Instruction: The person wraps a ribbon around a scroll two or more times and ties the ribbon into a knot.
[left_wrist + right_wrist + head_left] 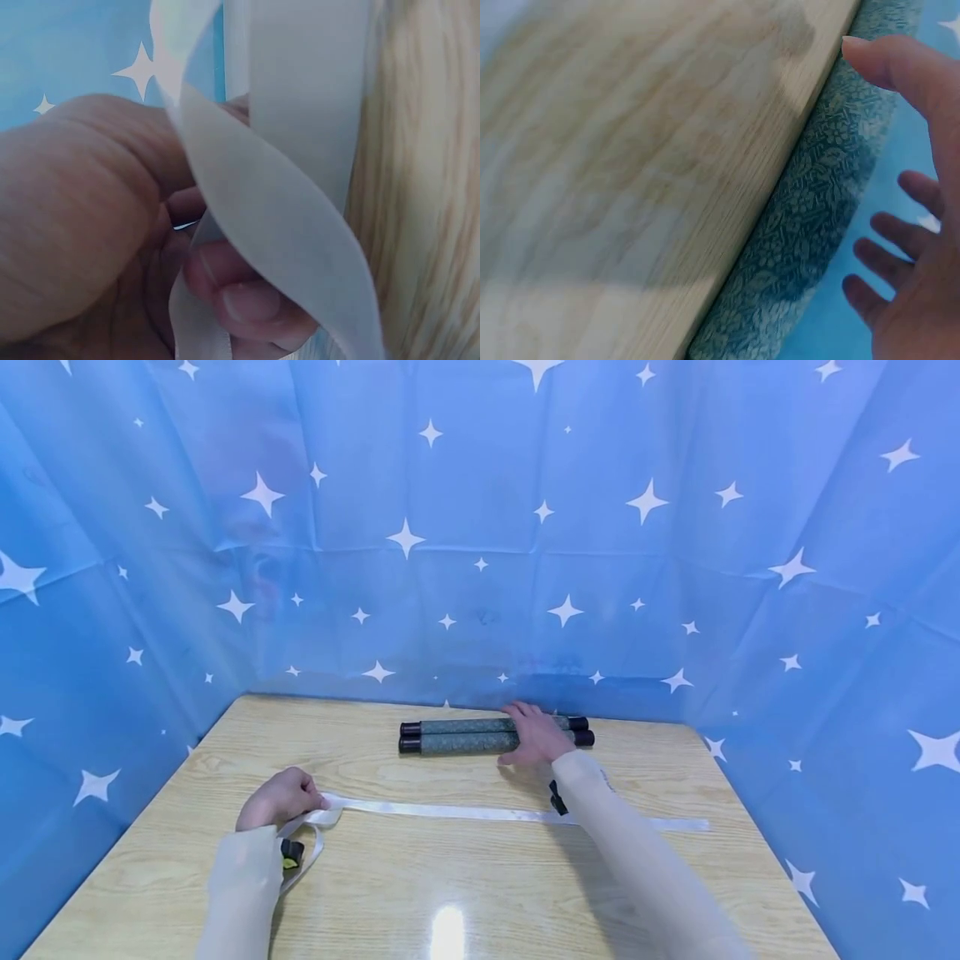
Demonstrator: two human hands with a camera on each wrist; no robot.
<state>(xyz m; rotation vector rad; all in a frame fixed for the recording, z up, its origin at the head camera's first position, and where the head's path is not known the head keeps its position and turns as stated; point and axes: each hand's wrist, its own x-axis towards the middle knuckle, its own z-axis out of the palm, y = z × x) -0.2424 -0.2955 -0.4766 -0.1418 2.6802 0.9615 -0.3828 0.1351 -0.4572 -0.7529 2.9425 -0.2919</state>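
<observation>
A white ribbon (450, 811) lies stretched across the table from left to right. At its left end my left hand (281, 797) pinches it, and a loose loop hangs below the fingers. Close up in the left wrist view, the ribbon (277, 202) twists past the curled fingers (251, 301). Two scroll-like rolls (467, 742), green patterned with dark end caps, lie side by side toward the back. Over their right half is my right hand (536, 737), fingers spread. In the right wrist view its thumb and fingers stand apart around the patterned roll (802, 195), not curled on it.
The wooden table (390, 893) has its back edge just behind the rolls. A blue curtain (480, 585) with white stars surrounds the table at the back and both sides. The ribbon's right end (678, 824) lies flat beyond the right forearm.
</observation>
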